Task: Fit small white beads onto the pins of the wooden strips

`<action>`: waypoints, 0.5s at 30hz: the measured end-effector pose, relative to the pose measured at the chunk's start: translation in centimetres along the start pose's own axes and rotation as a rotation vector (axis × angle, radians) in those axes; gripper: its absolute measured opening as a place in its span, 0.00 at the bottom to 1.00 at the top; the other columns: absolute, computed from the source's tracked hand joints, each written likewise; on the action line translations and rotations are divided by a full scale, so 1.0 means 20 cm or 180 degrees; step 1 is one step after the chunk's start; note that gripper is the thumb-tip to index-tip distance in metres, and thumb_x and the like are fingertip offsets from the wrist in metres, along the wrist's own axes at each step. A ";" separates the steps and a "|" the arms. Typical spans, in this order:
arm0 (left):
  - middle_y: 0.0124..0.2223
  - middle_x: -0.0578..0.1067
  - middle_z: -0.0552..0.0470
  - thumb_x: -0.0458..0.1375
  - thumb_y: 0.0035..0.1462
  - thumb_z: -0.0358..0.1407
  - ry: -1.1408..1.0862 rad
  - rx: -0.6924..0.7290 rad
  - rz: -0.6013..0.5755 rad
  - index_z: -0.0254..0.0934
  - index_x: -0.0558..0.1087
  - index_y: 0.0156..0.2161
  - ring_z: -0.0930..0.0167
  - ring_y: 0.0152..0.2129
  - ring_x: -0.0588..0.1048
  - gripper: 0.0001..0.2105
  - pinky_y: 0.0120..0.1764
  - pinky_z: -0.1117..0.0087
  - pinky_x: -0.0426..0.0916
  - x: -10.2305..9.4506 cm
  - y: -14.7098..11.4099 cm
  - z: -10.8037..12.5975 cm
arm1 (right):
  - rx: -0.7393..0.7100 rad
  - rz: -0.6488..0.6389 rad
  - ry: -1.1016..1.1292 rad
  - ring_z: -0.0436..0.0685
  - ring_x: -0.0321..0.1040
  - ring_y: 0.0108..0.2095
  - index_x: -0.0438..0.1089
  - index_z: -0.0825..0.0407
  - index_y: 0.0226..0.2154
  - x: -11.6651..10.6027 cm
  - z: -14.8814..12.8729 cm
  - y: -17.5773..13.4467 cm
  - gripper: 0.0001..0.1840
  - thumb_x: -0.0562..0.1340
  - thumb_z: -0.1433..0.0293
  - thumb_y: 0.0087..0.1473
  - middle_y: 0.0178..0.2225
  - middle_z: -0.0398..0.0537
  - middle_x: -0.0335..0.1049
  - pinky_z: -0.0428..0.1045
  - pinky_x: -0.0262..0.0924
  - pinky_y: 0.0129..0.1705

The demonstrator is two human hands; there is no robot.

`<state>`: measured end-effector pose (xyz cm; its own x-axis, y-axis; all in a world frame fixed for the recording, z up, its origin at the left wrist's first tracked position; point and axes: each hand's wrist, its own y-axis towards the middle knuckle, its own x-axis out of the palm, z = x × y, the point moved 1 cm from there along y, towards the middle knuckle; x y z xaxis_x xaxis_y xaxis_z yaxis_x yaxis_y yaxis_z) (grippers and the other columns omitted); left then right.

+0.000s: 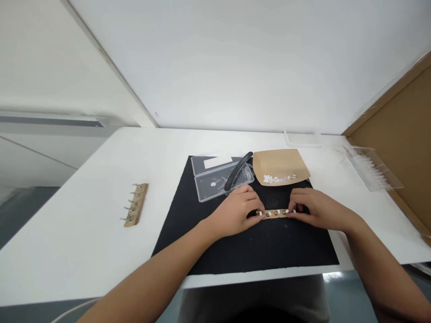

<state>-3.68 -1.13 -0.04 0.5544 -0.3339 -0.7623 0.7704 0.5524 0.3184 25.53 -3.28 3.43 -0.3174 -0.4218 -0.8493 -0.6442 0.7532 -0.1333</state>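
Note:
A narrow wooden strip [272,215] lies across the black mat, carrying small metal clips with white oval pieces, like false nail tips, above them. My left hand [239,210] is closed at the strip's left end, thumb below and fingers above. At the right end, my right hand [308,207] pinches the strip between thumb and fingers. The fingers partly hide both ends, and I cannot tell whether a fingertip also presses a white piece. Just beyond the hands stands a brown paper tray [281,161] with a scatter of white pieces inside.
A clear plastic case [208,185] lies open behind my left hand, a black curved nail file [238,171] across it. Another wooden block [137,204] with upright metal clips is on the white table at left. Clear tips on a plastic holder [368,168] are at right, near a cardboard box [400,125].

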 end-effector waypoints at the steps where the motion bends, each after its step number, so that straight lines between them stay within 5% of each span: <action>1: 0.41 0.81 0.47 0.64 0.67 0.35 0.0012 0.0041 0.0003 0.37 0.80 0.42 0.63 0.43 0.73 0.04 0.49 0.61 0.67 -0.01 0.00 0.00 | 0.0010 0.0013 0.0033 0.56 0.68 0.38 0.76 0.47 0.40 0.00 0.01 0.00 0.04 0.65 0.66 0.68 0.39 0.46 0.73 0.51 0.60 0.39; 8: 0.41 0.83 0.47 0.64 0.68 0.36 -0.0211 0.0129 0.0135 0.37 0.81 0.41 0.64 0.42 0.76 0.06 0.48 0.61 0.69 -0.01 0.00 -0.03 | 0.0072 0.0028 0.0139 0.55 0.68 0.36 0.75 0.48 0.40 0.00 0.05 0.00 0.05 0.65 0.65 0.67 0.40 0.47 0.72 0.50 0.63 0.38; 15: 0.39 0.84 0.49 0.64 0.68 0.36 -0.0461 0.0118 0.0738 0.38 0.81 0.40 0.67 0.37 0.80 0.05 0.50 0.61 0.70 0.00 0.01 -0.04 | 0.0029 0.0080 0.0113 0.55 0.69 0.36 0.75 0.48 0.39 0.00 0.06 0.00 0.04 0.66 0.65 0.65 0.38 0.46 0.73 0.51 0.64 0.38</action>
<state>-3.75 -0.36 -0.47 0.7544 -0.3090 -0.5791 0.6272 0.5994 0.4973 26.45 -2.67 2.78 -0.3581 -0.4202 -0.8338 -0.6294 0.7682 -0.1169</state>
